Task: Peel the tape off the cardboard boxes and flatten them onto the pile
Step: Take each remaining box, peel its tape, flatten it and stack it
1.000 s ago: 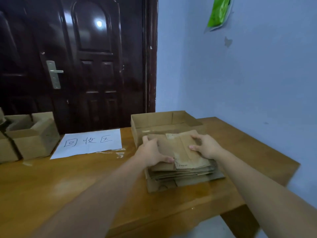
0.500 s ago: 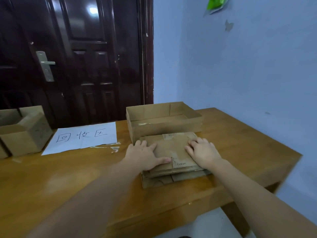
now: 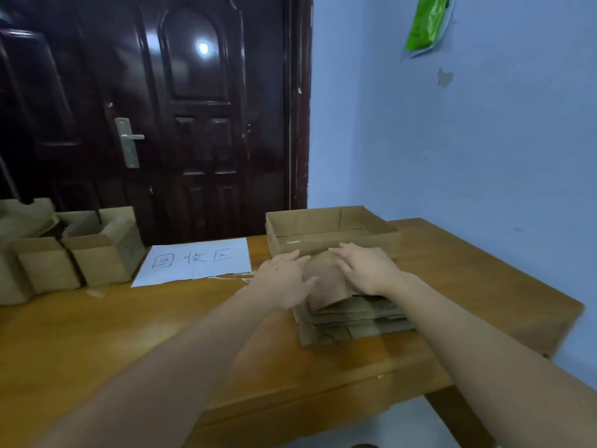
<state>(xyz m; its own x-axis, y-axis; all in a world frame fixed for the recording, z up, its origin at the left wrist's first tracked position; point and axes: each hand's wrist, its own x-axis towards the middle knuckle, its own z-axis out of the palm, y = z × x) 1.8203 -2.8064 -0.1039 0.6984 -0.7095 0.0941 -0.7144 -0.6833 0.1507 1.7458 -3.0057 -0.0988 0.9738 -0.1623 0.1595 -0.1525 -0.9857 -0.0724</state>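
Both palms flat on the pile (image 3: pixel 352 321), near the desk (image 3: pixel 161 334) right edge: left hand (image 3: pixel 284 279), right hand (image 3: pixel 365 270), fingers straight, spread. Open tray box (image 3: pixel 329 227) touches behind; bare desk left.

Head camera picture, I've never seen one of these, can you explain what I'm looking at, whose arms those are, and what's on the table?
The camera sits on a person's head and looks forward and down, so the two arms reaching in from the bottom are the wearer's own. The left hand and right hand lie flat, fingers fairly straight, pressing on a pile of flattened cardboard on a wooden table. Nothing is gripped. Right behind the pile stands an open shallow box. At the left edge are several small open boxes, not yet flattened. Between them lies a white paper sign with handwritten characters. Behind are a dark door and a blue wall.
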